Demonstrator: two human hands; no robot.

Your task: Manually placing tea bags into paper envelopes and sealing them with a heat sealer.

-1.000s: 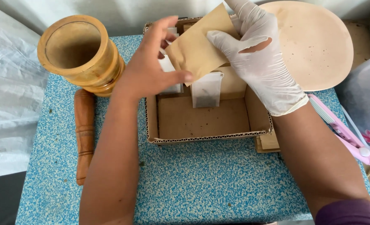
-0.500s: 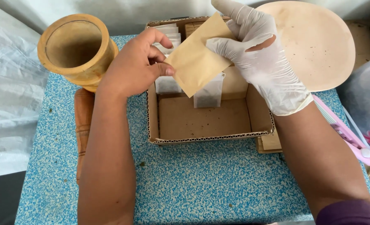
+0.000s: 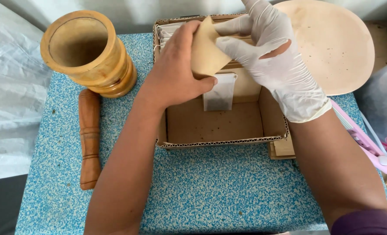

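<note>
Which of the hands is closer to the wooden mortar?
Left. The bare left hand is just right of the wooden mortar; the gloved right hand is farther right, over the cardboard box.

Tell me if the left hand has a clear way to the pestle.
Probably yes: the pestle lies bare beside the left forearm, but the left hand is holding the tan pouch.

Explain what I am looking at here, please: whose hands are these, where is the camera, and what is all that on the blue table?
The camera sits on a person's head, looking down at their own two hands. The bare left hand and the white-gloved right hand together hold a tan paper envelope above an open cardboard box. A small white sachet stands inside the box. On the blue speckled table are a wooden mortar and, beside it, a wooden pestle lying flat. A round pale plate lies to the right.
</note>
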